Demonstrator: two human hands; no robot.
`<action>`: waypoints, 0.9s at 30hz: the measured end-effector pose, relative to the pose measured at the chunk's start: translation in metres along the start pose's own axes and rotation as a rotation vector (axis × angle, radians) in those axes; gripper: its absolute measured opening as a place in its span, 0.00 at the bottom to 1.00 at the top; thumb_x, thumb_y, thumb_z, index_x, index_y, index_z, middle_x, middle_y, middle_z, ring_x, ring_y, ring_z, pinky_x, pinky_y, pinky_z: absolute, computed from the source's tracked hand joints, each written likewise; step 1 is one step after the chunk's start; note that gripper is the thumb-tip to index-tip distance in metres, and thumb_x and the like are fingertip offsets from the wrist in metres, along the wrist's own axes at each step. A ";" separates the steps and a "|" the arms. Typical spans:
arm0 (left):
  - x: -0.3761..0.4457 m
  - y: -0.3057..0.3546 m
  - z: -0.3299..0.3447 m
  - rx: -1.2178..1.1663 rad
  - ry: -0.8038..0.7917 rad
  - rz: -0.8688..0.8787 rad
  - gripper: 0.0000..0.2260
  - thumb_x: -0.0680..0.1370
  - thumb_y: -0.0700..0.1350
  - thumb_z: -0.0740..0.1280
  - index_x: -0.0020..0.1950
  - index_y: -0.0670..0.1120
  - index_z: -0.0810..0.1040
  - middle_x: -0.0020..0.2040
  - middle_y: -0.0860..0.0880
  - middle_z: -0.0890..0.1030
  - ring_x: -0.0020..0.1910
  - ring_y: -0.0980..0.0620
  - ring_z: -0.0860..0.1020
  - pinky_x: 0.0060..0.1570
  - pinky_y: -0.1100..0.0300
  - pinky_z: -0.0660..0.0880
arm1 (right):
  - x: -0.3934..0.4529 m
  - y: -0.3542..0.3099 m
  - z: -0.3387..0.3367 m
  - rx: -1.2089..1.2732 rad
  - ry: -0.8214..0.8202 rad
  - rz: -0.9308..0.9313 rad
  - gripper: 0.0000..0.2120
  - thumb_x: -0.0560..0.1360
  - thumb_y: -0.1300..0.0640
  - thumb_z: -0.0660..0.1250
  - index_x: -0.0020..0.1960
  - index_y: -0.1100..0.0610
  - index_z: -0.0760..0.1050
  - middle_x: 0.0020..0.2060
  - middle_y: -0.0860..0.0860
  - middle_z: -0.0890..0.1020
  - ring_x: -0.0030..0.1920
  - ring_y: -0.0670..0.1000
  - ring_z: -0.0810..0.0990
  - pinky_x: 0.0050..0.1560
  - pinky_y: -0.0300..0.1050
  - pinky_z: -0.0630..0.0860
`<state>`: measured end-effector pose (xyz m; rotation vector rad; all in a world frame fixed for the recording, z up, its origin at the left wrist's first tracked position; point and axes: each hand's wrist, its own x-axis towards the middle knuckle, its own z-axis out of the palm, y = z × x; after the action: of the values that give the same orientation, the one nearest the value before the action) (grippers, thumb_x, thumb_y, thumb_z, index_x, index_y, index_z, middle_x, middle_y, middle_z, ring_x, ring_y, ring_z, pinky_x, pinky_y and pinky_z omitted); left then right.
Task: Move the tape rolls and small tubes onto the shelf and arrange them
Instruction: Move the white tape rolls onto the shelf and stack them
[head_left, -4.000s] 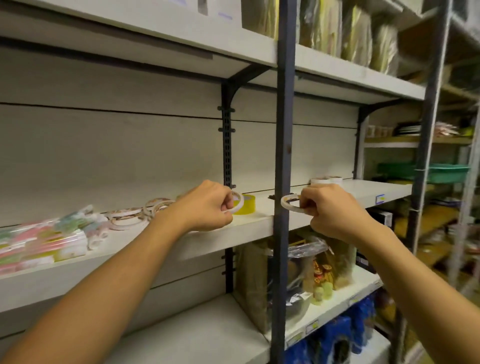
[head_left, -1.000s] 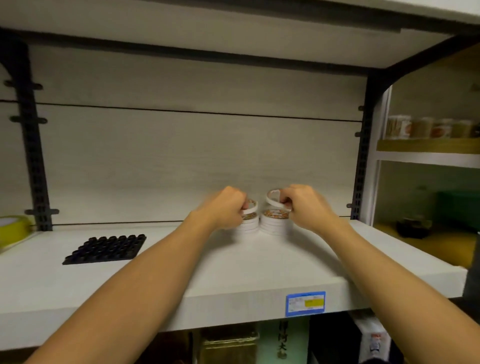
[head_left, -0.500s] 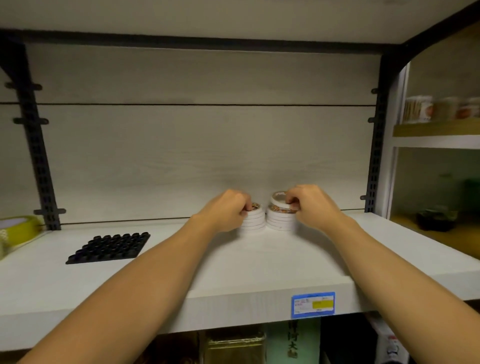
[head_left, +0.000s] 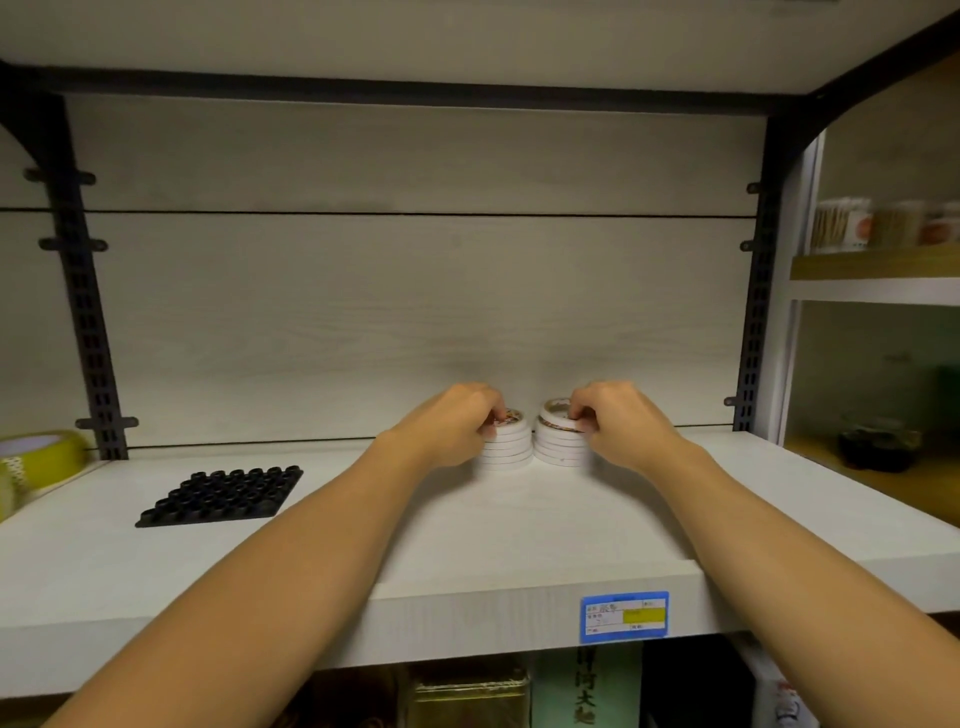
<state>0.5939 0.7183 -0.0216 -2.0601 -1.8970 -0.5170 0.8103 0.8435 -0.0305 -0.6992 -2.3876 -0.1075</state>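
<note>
Two stacks of white tape rolls stand on the shelf (head_left: 467, 545), touching side by side near the back panel. The left stack (head_left: 506, 447) shows about six rolls, though the left hand (head_left: 457, 423) hides part of it. The right stack (head_left: 561, 441) also shows about six rolls, its top one tilted, with the right hand (head_left: 613, 415) covering one side; neither count is certain. One black tray of studs (head_left: 223, 493) lies to the left. One yellow tape roll (head_left: 44, 457) sits at the far left edge. One blue price label (head_left: 623, 614) is on the shelf front. About three jars (head_left: 883, 223) stand on the neighbouring shelf, blurred.
</note>
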 end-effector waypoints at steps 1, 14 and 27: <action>0.000 0.000 -0.002 0.007 0.009 -0.001 0.10 0.78 0.37 0.66 0.59 0.44 0.77 0.56 0.48 0.78 0.54 0.48 0.75 0.56 0.53 0.73 | 0.000 0.000 0.000 0.002 -0.004 -0.008 0.10 0.72 0.66 0.65 0.48 0.57 0.82 0.44 0.51 0.81 0.46 0.56 0.79 0.47 0.50 0.77; -0.016 -0.001 -0.016 0.089 0.002 -0.111 0.13 0.76 0.37 0.61 0.59 0.44 0.78 0.57 0.46 0.77 0.56 0.44 0.75 0.54 0.49 0.75 | -0.005 -0.008 -0.003 -0.019 -0.088 0.005 0.11 0.76 0.66 0.62 0.52 0.57 0.80 0.48 0.51 0.80 0.49 0.55 0.78 0.48 0.47 0.74; -0.128 0.025 -0.098 0.329 0.042 -0.444 0.13 0.79 0.51 0.63 0.63 0.51 0.76 0.61 0.49 0.78 0.57 0.43 0.78 0.55 0.48 0.77 | -0.050 -0.060 -0.060 -0.006 -0.011 -0.001 0.19 0.75 0.55 0.66 0.65 0.55 0.73 0.60 0.50 0.77 0.60 0.53 0.76 0.55 0.50 0.76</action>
<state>0.6040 0.5588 0.0086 -1.4191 -2.2459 -0.3094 0.8458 0.7547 -0.0074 -0.7025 -2.3992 -0.1113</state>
